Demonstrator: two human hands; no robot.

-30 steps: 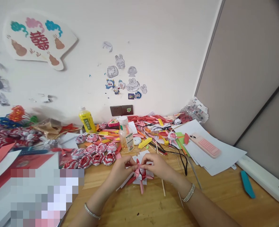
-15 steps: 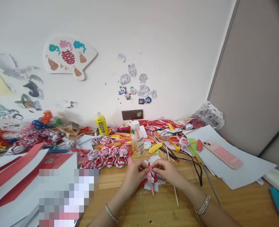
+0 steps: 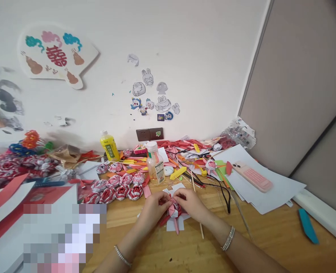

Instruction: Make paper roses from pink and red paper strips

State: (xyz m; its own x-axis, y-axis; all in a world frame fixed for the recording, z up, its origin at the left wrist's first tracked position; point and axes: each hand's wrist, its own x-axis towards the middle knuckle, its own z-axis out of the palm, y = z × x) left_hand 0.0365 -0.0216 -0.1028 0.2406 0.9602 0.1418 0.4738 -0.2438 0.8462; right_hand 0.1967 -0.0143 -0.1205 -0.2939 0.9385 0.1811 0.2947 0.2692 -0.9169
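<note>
A pink, red and white folded paper flower [image 3: 174,211] is on the wooden table between my hands, with white paper pieces [image 3: 175,226] beneath and around it. From the left, my left hand [image 3: 157,204] pinches the flower's upper edge between thumb and fingers. On the other side my right hand [image 3: 189,203] is closed on the same upper edge, its fingertips close to the left ones. The exact fold under the fingertips is hidden. Just right of the flower lies a thin wooden stick [image 3: 201,223].
Finished paper roses [image 3: 122,192] stand in rows at left, near a clear bottle [image 3: 155,167] and a yellow bottle [image 3: 110,146]. Coloured paper strips [image 3: 176,146] lie along the wall. A phone [image 3: 252,176] rests on white sheets [image 3: 267,197] at right, beside a teal piece [image 3: 308,226].
The view has shifted to the right, so everything sits further left in the picture. Both hands stay pinched at the flower's top with only slight finger movement.
</note>
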